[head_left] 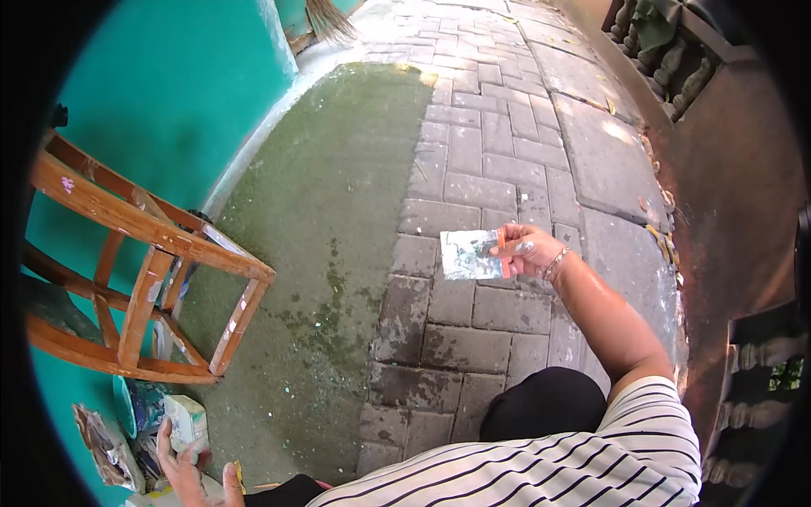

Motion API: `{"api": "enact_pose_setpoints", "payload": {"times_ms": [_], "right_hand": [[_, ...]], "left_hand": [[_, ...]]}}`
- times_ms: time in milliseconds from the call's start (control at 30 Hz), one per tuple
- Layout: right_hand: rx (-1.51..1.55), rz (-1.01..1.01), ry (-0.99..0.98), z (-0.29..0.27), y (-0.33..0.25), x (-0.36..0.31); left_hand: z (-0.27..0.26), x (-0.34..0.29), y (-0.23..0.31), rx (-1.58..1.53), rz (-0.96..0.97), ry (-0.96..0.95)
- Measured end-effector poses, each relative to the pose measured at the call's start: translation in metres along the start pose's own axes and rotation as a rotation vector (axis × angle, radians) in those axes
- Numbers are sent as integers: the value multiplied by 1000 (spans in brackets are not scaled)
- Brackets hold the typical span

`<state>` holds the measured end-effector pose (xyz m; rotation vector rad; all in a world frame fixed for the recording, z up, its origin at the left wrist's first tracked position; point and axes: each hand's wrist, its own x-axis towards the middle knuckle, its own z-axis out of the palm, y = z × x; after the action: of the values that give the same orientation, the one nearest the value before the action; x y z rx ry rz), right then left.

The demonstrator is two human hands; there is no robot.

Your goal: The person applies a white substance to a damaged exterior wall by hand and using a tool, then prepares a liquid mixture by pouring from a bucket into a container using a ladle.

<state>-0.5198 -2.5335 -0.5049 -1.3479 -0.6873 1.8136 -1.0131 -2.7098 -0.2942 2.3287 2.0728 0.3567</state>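
My right hand [525, 252] is stretched out over the paving, its fingers and thumb closed on the orange edge of a flat, square putty scraper [470, 255]. White and greenish paste smears the scraper's blade, and a white smudge marks one of my fingers. At the lower left, my left hand [182, 475] has its fingers and thumb spread apart, and paste shows on it. Close beside its fingertips stands a small whitish-green box-shaped container [187, 425]. A small yellow thing [241, 475] peeks out by the thumb; what it is cannot be made out.
A paint-spotted wooden stool [160, 245] lies tipped against the green wall [169, 101]. Beneath it are a paint-stained bucket [135, 404] and a crumpled bag [108, 448]. Damp greenish concrete [312, 194] borders grey pavers [473, 182]. A broom [328, 21] stands far off; a balustrade [676, 63] lines the right.
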Motion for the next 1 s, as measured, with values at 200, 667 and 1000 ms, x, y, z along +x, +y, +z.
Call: {"api": "enact_pose_setpoints", "payload": {"times_ms": [200, 667, 1000], "right_hand": [[-54, 88, -222, 48, -12, -1], [-854, -218, 736, -130, 57, -66], [-1150, 148, 1735, -302, 184, -191]], "left_hand": [[48, -21, -31, -201, -57, -22], [70, -7, -94, -212, -330, -389], [112, 10, -115, -132, -171, -506]]}}
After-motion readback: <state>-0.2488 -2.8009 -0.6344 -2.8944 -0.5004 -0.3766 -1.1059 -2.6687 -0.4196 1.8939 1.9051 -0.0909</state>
